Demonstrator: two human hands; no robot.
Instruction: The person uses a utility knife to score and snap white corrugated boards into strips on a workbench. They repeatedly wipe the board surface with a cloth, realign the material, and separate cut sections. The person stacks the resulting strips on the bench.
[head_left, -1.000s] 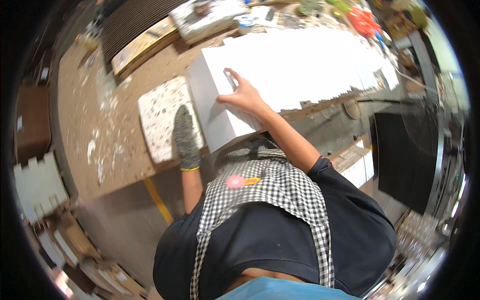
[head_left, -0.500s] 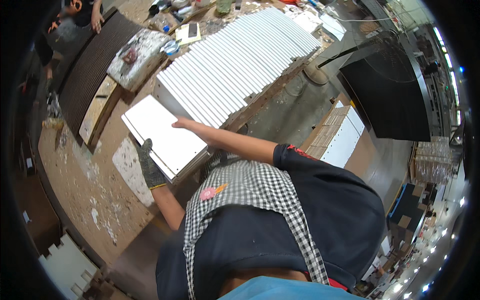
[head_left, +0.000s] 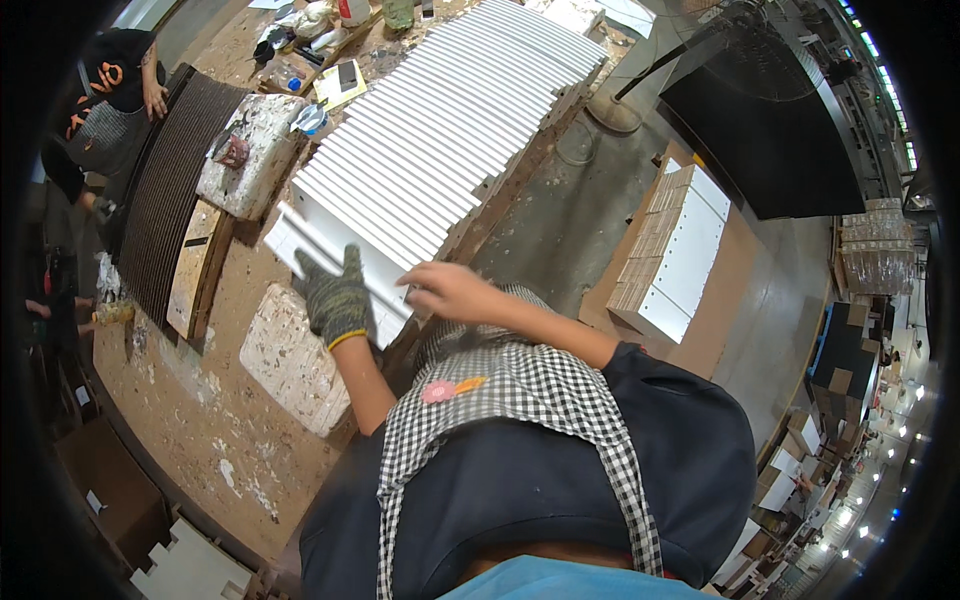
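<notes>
My gloved left hand (head_left: 335,295) grips the top edge of a white panel (head_left: 300,232) that stands almost upright, leaning against the near end of a long row of white panels (head_left: 450,130) set on edge on the workbench. My bare right hand (head_left: 445,290) is at the panel's near right end, fingers curled on its corner and slightly blurred. My checked apron and dark shirt fill the lower part of the view.
Two paint-spattered foam blocks (head_left: 290,365) (head_left: 250,155) lie left of the row, beside a dark ribbed mat (head_left: 175,190). Another person (head_left: 105,95) stands at the upper left. A stack of white boards (head_left: 672,250) and a black fan (head_left: 770,120) are on the right.
The white panel, carried flat in both hands before, now stands tipped up against the end of the row. My left hand has shifted from its lower edge to its top edge.
</notes>
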